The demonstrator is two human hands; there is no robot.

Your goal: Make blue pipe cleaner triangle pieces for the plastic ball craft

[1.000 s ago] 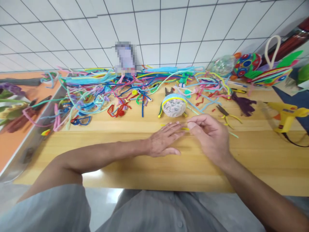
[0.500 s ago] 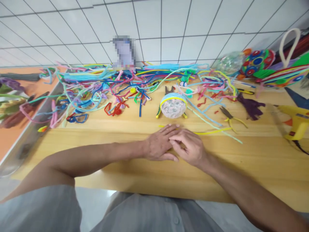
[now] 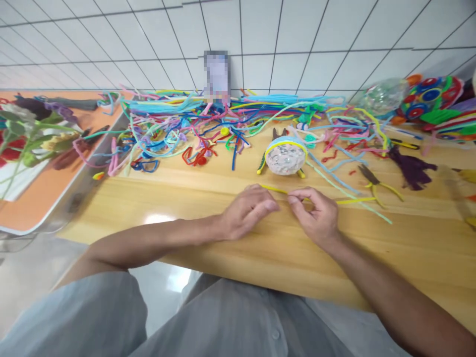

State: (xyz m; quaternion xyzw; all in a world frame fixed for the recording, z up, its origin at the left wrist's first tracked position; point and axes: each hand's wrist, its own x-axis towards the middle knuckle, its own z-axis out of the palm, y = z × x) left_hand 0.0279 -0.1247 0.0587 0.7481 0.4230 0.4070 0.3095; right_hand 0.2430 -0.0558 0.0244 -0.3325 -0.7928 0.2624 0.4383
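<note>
My left hand hovers over the front of the wooden table, its fingers curled and the thumb pointing right; I cannot make out anything in it. To its right, my right hand has thumb and index finger pinched together; what they hold, if anything, is too small to tell. A yellow pipe cleaner lies on the table behind both hands. Beyond it a clear round dome with a yellow and blue rim rests on yellow-and-green handled pliers. Light green and blue pipe cleaners trail from beside the dome.
Many coloured pipe cleaners are heaped along the tiled wall. Yellow pliers and a purple bundle lie at the right. A phone-like blurred object leans on the wall. An orange tray with flowers stands left.
My hands have come apart; the left fingers, stretched out before, are now curled. My right hand keeps its pinch. The view has shifted left, showing more of the orange tray.
</note>
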